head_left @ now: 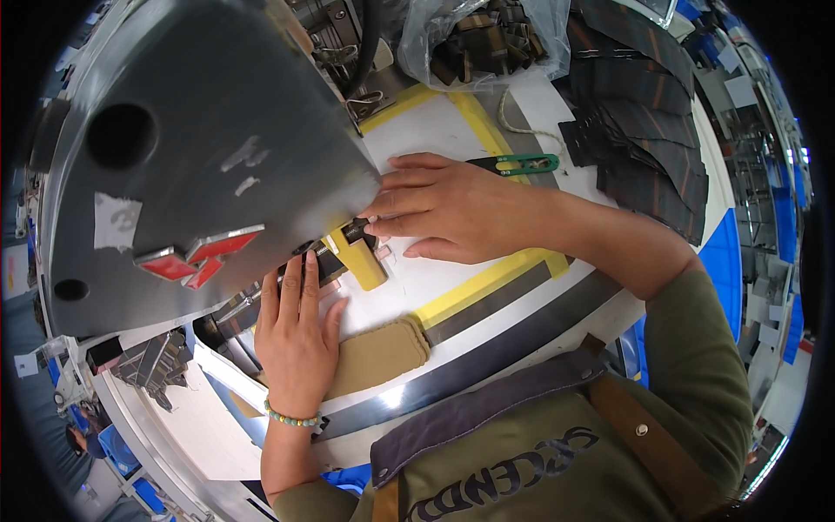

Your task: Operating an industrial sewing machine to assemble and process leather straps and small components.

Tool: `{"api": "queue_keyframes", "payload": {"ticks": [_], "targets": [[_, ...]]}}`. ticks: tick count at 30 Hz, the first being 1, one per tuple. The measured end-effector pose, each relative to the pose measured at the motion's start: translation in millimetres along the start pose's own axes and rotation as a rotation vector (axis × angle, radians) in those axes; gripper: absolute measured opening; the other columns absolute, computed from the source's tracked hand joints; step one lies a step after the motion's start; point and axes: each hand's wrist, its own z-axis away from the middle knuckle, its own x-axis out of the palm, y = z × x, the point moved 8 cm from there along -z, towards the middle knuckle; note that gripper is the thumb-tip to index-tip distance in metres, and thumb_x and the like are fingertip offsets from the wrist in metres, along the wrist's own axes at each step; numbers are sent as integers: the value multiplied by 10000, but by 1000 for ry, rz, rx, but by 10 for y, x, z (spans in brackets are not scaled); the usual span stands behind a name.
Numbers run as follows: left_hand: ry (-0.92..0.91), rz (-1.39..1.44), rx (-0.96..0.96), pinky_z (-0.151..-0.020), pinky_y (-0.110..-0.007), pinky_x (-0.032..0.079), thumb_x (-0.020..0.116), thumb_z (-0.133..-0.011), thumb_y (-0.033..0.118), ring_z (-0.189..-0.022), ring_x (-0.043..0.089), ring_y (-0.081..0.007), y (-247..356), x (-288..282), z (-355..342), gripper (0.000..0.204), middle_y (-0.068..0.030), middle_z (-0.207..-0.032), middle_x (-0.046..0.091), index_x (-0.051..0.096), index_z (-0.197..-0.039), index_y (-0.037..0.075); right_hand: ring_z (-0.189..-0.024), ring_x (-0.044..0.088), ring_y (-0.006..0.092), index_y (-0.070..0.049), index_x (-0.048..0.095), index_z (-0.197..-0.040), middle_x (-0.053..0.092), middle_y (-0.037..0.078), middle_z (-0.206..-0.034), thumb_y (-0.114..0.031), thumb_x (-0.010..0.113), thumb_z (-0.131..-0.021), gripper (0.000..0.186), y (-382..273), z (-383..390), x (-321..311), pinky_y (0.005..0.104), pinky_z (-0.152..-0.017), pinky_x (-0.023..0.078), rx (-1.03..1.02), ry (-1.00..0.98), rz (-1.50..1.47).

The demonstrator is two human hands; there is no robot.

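A large grey machine head (226, 157), apparently a sewing machine, covers the upper left and hides part of the work under it. My left hand (300, 339) lies flat, its fingers stretched toward the machine's foot, the tips on a dark fabric strip (300, 265). From the other side reaches my right hand (470, 213), fingers extended and slightly apart, with the tips by the dark strip's end near the foot. Between both hands sits a yellow block (361, 264), beside the foot. A tan padded piece (380, 355) rests next to my left hand.
Green-handled thread snips (526, 163) lie beyond my right hand. Stacked dark striped fabric pieces (644, 122) fill the back right. A clear plastic bag (487, 43) of folded dark pieces stands at the back. More dark pieces (156, 361) lie at the left. Yellow tape (487, 283) edges the white work surface.
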Motion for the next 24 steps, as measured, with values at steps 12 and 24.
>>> {"api": "queue_keyframes", "payload": {"ticks": [12,24], "targets": [[18,-4,27,-1207,-483,459,730,-999,254,-1490,519,-414,1,-18,-10,586,-143,-1639,552,611,-1512,-3,-1472,525,234,-105,718,-1379,650,33,-1523,-321,719,-993,442,-30,1,24,493,-1309,341,-17,-23,59],[-7,-11,3,-1223,-506,431,720,-1007,260,-1511,487,-429,2,8,13,599,-142,-1654,536,590,-1532,3,-1474,534,223,-108,719,-1365,666,33,-1505,-326,697,-1009,419,-48,-2,31,486,-1306,340,-19,0,81]]}}
